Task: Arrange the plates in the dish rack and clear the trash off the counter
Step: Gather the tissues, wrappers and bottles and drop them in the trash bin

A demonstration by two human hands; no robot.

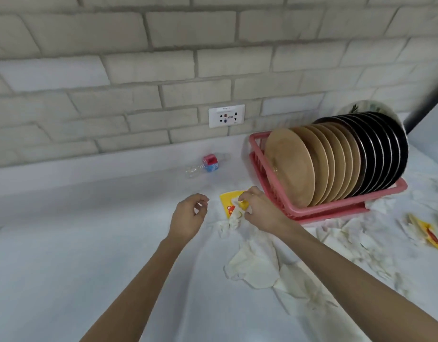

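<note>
Dish rack: a pink plastic dish rack (324, 211) stands on the white counter (89, 230), against the brick wall.
Rack contents: plates stand on edge in one tight row. Tan plates (289, 166) are at the front, black plates (385, 154) are behind them, and one pale patterned plate (368, 107) is at the very back.
Plate count: roughly eight tan and roughly eight black. The rims overlap too closely for an exact count.
Your right hand: your right hand (259, 211) is just left of the rack's front corner. Its fingertips pinch a crumpled tissue (235, 218) that lies over a yellow wrapper (229, 201).
Your left hand: your left hand (188, 218) hovers further left of the rack. Its fingers are loosely curled, with thumb and forefinger nearly meeting, and it holds nothing.
Wrappers: there are two. The second yellow wrapper (430, 233) lies to the front right of the rack.
Bottle: one clear plastic bottle (208, 165) with a red and blue label lies on its side left of the rack, nearer the wall.
Tissues: many loose tissues (255, 265) are strewn in front of the rack and to its right, too many to count.
Wall: one wall socket (226, 116) is above and left of the rack.
</note>
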